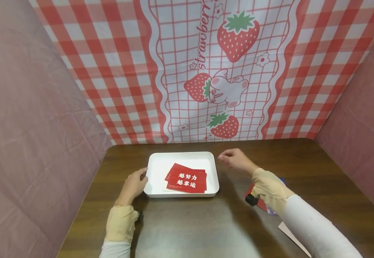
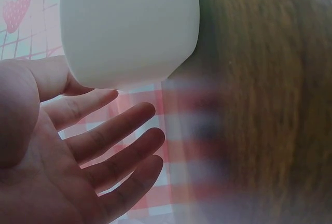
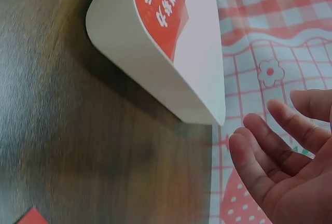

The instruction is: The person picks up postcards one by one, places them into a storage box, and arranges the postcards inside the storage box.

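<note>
A white rectangular tray (image 1: 157,162) lies on the table with red cards (image 1: 187,182) printed in white characters overlapping inside it. At the tray's left side is my left hand (image 1: 133,185). Its thumb meets the rim in the left wrist view, while the other fingers (image 2: 116,130) spread loosely below the tray's corner. My right hand (image 1: 236,159) hovers off the tray's upper right corner, apart from it. In the right wrist view its fingers (image 3: 259,156) are loosely bent with nothing between them.
Partly hidden under my right forearm lie a red item (image 1: 262,204) with blue and purple printed pieces beside it. A pale flat sheet (image 1: 291,234) lies nearer the front right. A red checked strawberry cloth (image 1: 129,71) hangs behind the wooden table (image 1: 187,229).
</note>
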`<state>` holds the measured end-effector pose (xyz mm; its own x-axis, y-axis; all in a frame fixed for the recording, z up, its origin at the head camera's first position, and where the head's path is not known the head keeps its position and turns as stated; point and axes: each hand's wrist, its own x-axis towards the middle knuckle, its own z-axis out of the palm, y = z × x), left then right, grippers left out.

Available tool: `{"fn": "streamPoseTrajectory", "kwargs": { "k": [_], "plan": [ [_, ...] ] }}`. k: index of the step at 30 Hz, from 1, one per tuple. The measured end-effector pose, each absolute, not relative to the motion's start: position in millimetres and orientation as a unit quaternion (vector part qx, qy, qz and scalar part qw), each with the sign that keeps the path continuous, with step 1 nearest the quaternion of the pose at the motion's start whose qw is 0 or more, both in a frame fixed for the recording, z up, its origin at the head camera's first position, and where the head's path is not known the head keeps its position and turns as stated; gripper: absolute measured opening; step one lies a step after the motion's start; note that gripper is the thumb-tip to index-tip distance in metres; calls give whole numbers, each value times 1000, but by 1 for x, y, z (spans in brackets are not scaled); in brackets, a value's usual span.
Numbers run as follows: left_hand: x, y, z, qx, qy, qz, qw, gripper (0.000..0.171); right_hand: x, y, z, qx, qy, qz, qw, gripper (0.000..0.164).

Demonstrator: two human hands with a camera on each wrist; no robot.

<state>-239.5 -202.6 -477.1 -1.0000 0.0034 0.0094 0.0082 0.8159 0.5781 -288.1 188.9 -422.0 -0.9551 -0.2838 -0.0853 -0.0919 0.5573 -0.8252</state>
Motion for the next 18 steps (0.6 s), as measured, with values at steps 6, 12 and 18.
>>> {"fn": "streamPoseTrajectory", "kwargs": {
  "k": [6,12,18],
  "plan": [
    [-239,-203,-477,-3,-952,-305,3,46,-287,201,-418,-107,881,-450,97,28],
    [-239,-203,-477,-3,-952,-306,4,46,-285,214,-417,-116,893,-427,82,26],
    [-238,-202,-477,-9,-952,-306,7,46,-280,224,-416,-124,913,-381,74,21]
  ]
}}
